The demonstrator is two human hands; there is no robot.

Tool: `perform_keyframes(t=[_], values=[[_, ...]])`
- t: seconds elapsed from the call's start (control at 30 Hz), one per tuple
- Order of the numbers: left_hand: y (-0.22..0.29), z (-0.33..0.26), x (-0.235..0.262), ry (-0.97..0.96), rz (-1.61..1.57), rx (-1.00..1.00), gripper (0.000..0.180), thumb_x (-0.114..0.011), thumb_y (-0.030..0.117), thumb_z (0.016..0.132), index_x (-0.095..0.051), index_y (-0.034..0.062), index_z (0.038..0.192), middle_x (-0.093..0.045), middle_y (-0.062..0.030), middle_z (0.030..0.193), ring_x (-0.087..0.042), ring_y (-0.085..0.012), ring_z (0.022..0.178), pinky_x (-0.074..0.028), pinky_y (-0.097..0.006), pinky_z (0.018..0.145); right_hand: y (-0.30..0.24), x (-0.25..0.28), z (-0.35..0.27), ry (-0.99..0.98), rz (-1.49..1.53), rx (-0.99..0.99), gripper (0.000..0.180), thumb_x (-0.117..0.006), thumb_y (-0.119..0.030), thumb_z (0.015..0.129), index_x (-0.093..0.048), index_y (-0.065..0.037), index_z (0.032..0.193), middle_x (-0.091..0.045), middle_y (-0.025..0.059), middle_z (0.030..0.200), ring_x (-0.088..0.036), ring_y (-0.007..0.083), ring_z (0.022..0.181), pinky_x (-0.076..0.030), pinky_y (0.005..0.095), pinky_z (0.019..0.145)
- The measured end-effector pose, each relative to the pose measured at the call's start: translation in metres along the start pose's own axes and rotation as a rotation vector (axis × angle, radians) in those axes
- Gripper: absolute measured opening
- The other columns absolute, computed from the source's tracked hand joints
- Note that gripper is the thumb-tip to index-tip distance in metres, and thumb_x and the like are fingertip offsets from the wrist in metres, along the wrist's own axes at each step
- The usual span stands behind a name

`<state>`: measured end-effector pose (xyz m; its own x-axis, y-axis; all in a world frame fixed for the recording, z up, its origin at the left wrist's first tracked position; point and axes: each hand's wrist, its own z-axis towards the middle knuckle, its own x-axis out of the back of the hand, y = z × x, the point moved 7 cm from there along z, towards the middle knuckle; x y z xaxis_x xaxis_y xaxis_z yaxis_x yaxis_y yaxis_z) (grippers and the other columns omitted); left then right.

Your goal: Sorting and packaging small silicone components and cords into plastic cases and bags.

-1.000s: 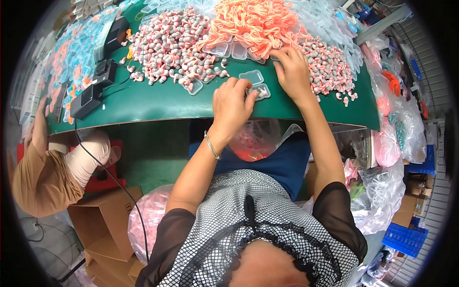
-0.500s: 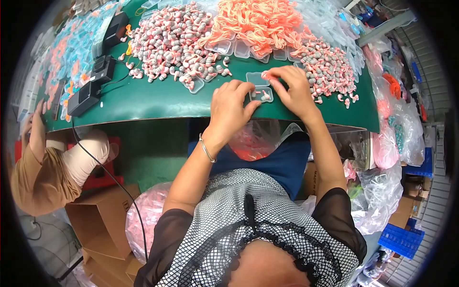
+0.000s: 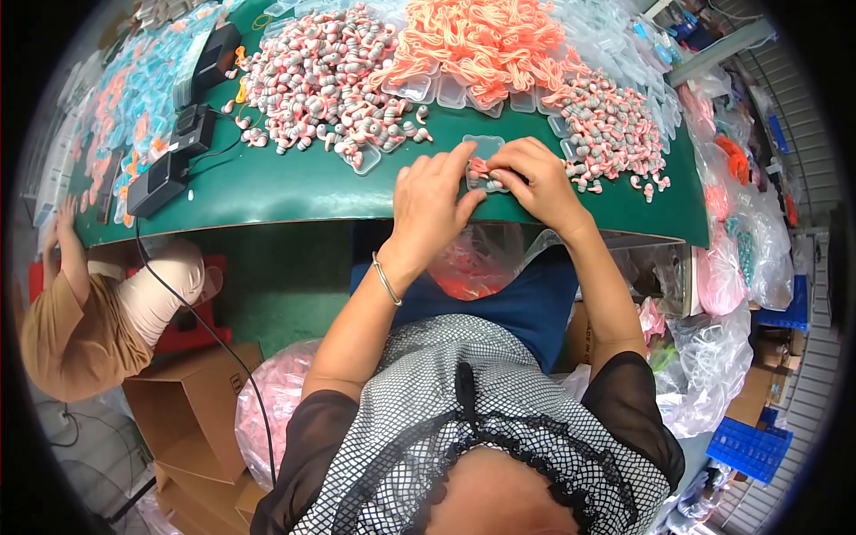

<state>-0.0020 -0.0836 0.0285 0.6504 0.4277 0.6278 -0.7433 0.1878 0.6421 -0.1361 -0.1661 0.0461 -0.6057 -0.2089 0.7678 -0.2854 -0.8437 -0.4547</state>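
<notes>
Your left hand and right hand have come together near the front edge of the green table, where a second ago the right one reached further back into the plugs. Now both sets of fingers are narrow, pinching a pink cord piece over a clear case, so the filling of this case seems in progress. The pile of earplugs lies at the back left, the orange cords at the back middle
</notes>
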Motion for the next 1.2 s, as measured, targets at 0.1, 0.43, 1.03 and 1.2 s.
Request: perform_keyframes(t=[0.1, 0.43, 1.03, 1.2], values=[[0.004, 0.001, 0.0, -0.011, 0.075, -0.078, 0.038, -0.081, 0.022, 0.076, -0.068, 0.0123, 0.111, -0.064, -0.0033, 0.098, -0.06, -0.0265, 0.09, -0.043, -0.041, 0.074, -0.002, 0.001, -0.001, -0.048, -0.031, 0.016, 0.012, -0.072, -0.002, 0.082, -0.071, -0.004, 0.094, -0.067, 0.0096, 0.098, -0.063, 0.026, 0.092, -0.051, 0.036, 0.076], [0.003, -0.001, -0.003, -0.007, 0.054, -0.117, 0.032, -0.079, 0.021, 0.076, -0.067, 0.0117, 0.105, -0.062, -0.0038, 0.095, -0.059, -0.0265, 0.089, -0.042, -0.041, 0.074, 0.022, 0.004, 0.005, 0.0, -0.212, -0.125, 0.026, -0.071, -0.012, 0.085, -0.068, -0.007, 0.11, -0.064, 0.0088, 0.106, -0.061, 0.0293, 0.102, -0.049, 0.0408, 0.087], [0.007, 0.004, -0.011, -0.082, 0.015, -0.237, 0.029, -0.071, 0.02, 0.086, -0.064, 0.0055, 0.11, -0.061, -0.0107, 0.094, -0.06, -0.0322, 0.087, -0.048, -0.044, 0.074, -0.007, -0.004, -0.027, 0.05, 0.003, 0.013, 0.033, -0.074, -0.009, 0.081, -0.065, -0.002, 0.112, -0.066, 0.0148, 0.104, -0.062, 0.0341, 0.099, -0.051, 0.0412, 0.084], [0.003, 0.003, -0.01, -0.071, -0.092, -0.262, 0.018, -0.069, 0.022, 0.088, -0.064, 0.0058, 0.095, -0.059, -0.0102, 0.085, -0.061, -0.0317, 0.08, -0.047, -0.044, 0.071, -0.011, -0.006, -0.025, 0.052, 0.124, -0.028, 0.025, -0.073, -0.01, 0.082, -0.067, -0.003, 0.105, -0.065, 0.0125, 0.092, -0.062, 0.032, 0.088, -0.05, 0.0396, 0.08]])
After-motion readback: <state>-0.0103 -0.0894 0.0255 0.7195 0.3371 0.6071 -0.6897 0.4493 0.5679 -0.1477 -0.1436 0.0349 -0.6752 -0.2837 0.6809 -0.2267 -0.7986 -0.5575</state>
